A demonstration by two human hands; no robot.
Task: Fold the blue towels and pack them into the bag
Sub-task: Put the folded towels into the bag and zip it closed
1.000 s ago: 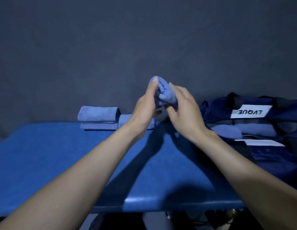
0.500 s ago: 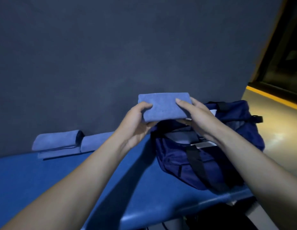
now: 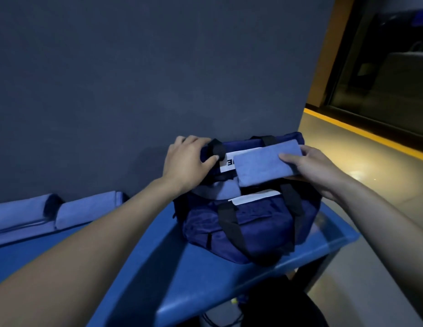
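Right hand (image 3: 316, 171) has a folded towel (image 3: 267, 165) pinched, thumb on top and fingers underneath, holding it just above the open bag (image 3: 248, 227) at centre-right of the frame. Left hand (image 3: 186, 161) is curled round the bag's far rim, next to a black strap (image 3: 217, 148). Another towel (image 3: 217, 191) already sits inside the bag, just below the held one. More folded towels (image 3: 52, 211) lie along the wall at the lower left of the frame. Bag sits at the right end of the blue table (image 3: 182, 279).
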